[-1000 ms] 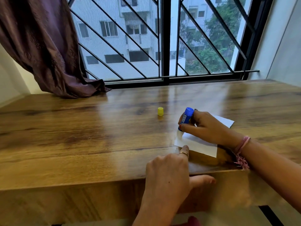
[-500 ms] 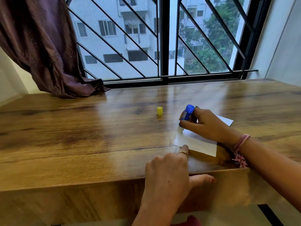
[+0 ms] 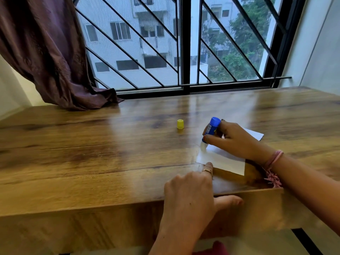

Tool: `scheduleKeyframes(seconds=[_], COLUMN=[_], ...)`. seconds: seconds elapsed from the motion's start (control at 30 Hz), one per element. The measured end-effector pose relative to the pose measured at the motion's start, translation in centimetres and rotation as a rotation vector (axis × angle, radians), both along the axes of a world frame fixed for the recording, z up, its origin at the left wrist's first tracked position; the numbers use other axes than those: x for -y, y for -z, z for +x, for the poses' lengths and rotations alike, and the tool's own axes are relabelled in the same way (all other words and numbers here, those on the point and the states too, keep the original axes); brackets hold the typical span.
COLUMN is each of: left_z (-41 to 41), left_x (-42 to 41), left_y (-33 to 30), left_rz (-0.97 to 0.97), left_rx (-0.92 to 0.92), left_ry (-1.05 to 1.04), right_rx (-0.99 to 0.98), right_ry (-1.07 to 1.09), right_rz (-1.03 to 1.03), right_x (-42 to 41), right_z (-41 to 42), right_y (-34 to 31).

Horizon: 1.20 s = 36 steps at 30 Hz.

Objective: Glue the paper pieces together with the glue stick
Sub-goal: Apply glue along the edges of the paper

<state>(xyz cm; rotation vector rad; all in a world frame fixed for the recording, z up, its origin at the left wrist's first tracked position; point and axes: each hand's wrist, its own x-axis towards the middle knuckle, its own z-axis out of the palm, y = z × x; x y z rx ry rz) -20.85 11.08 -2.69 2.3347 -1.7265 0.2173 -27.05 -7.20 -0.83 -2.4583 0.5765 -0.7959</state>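
Right hand (image 3: 232, 139) wrapped round blue glue stick (image 3: 211, 128), tip down on far-left corner of white paper (image 3: 223, 160); label on stick too small to read; left hand (image 3: 190, 192) holding nothing, one fingertip on paper's near-left corner at near edge of wooden table (image 3: 92, 153); yellow cap (image 3: 180, 124) standing left of stick, apart.

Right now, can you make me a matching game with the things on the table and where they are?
Things:
1. yellow cap
2. glue stick
3. white paper
4. curtain

Places:
A. gripped in the right hand
B. bunched at the table's far left
C. standing alone, left of the hands
D. flat under the left hand's fingertip

Pairs: 1-C, 2-A, 3-D, 4-B
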Motion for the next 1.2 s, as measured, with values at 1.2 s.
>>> scheduleKeyframes(seconds=[1.2], left_z=[0.0], left_x=[-0.1], left_y=[-0.4], left_rz=[0.043], left_rx=[-0.051], left_ry=[-0.015], right_rx=[0.203], right_ry=[0.044], right_rz=[0.075], right_x=[1.9], right_z=[-0.9], right_y=[-1.0])
